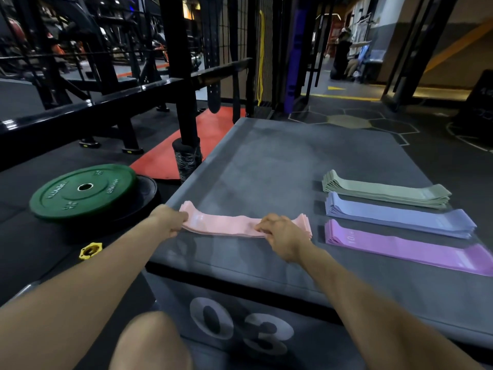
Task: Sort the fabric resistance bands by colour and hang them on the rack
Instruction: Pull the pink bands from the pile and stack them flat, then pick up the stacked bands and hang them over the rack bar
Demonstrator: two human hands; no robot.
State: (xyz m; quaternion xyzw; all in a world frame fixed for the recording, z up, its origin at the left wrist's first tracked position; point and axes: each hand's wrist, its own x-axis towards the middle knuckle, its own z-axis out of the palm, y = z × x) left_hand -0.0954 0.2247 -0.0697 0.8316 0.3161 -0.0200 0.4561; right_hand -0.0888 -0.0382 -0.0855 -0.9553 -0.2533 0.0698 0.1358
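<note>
Both hands, left point(170, 219) and right point(280, 236), grip the pink stack point(229, 224) with curled fingers at its ends on the box point(266, 161), left of the purple stack point(400, 248), probably to lift it whole.

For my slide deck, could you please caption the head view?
Both hands, left and right, grip the pink stack on the box beside green, blue and purple stacks.

green weight plate point(84, 190), yellow collar point(90, 251), grey box point(266, 161)
</note>
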